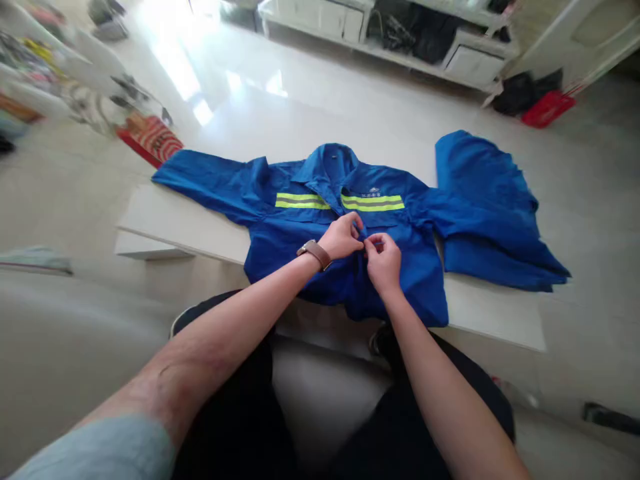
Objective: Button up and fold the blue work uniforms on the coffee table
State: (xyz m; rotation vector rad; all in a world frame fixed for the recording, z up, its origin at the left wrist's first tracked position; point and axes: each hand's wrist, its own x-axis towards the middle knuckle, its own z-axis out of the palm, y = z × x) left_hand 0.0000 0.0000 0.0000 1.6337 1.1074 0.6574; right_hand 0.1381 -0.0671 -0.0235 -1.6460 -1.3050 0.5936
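Observation:
A blue work jacket (295,243) with yellow-green reflective strips across the chest lies front up on a low white table (200,230), its collar away from me. My left hand (343,235), a brown-strapped watch on its wrist, pinches the front edge of the jacket just below the strips. Close beside it, my right hand (383,262) grips the same front edge, thumb and fingertips together. Whether a button sits between the fingers I cannot make out. The jacket's hem hangs over the table's near side.
More folded blue cloth (485,173) lies at the table's right end, partly under the jacket's sleeve. A red patterned bag (153,137) stands beyond the left end. Across the shiny floor are a white cabinet (320,20) and a red object (549,109) with black bags.

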